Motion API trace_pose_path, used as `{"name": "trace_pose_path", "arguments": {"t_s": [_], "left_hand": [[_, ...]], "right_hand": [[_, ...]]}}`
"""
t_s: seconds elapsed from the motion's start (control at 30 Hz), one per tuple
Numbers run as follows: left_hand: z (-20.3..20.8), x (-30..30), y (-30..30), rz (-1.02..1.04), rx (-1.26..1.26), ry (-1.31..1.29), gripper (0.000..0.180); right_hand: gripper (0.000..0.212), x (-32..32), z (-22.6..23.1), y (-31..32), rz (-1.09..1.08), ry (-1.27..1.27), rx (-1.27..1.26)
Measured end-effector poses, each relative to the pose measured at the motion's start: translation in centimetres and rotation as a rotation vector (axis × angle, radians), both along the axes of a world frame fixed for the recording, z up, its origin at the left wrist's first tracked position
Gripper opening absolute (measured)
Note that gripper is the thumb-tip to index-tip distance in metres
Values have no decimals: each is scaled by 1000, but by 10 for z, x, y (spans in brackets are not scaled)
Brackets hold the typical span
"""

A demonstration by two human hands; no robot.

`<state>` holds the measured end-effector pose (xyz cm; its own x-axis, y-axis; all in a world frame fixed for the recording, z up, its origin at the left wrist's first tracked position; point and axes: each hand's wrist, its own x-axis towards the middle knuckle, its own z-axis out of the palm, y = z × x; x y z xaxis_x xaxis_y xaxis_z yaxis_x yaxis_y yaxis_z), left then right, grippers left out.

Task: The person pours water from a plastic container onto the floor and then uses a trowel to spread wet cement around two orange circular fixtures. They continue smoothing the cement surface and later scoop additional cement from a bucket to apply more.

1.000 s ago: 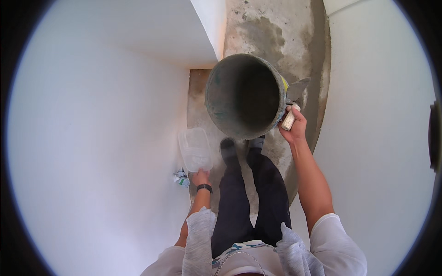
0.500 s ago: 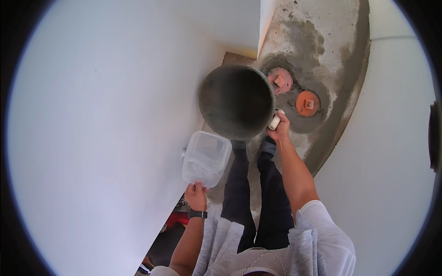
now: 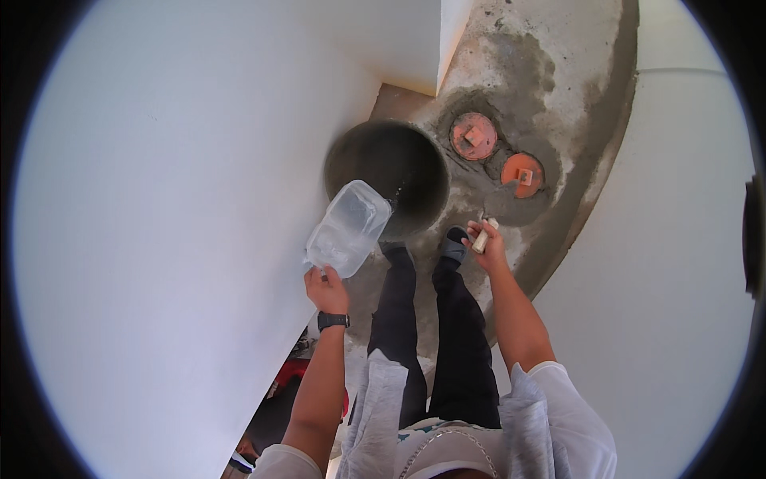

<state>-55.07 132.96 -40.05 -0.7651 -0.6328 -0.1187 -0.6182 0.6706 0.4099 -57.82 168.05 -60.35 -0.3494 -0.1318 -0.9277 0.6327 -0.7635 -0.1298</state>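
Observation:
My left hand [image 3: 325, 289] grips the near end of a clear plastic container [image 3: 351, 227]. Its far end is tilted over the rim of a dark round tub [image 3: 431, 172], and drops of water fall into the tub. The tub's inside is dark, so its contents are hard to make out. In my right hand [image 3: 488, 243] is a trowel [image 3: 484, 237], held by its pale handle. Its grey blade points away from me, towards an orange round cap [image 3: 523, 176] set in wet cement. A second, pinkish round cap [image 3: 474, 136] lies just beyond, smeared with cement.
A white wall [image 3: 175, 199] runs along my left, its corner [image 3: 439, 56] jutting out beyond the tub. On the right, a raised curved edge [image 3: 590, 199] borders the concrete floor [image 3: 511, 48]. My feet stand close to the tub. Red and dark items [image 3: 279, 391] show at lower left.
My left hand has moved forward, tipping the container over the tub, and water now spills from it. My right hand has come away from the tub's rim with the trowel, whose blade now shows.

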Motion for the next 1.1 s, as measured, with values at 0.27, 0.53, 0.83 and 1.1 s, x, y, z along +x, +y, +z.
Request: {"name": "trace_pose_path", "arguments": {"t_s": [0.27, 0.53, 0.83, 1.1], "left_hand": [[20, -41, -3, -248, -189, 116, 31], [25, -70, 2, -550, -215, 64, 10], [42, -30, 36, -603, -185, 174, 17], [73, 143, 3, 512, 440, 322, 24]], "right_hand": [[17, 37, 62, 96, 80, 83, 141], [16, 48, 90, 82, 71, 150, 195], [20, 45, 109, 30, 500, 246, 585], [34, -16, 175, 13, 1090, 571, 988]]}}
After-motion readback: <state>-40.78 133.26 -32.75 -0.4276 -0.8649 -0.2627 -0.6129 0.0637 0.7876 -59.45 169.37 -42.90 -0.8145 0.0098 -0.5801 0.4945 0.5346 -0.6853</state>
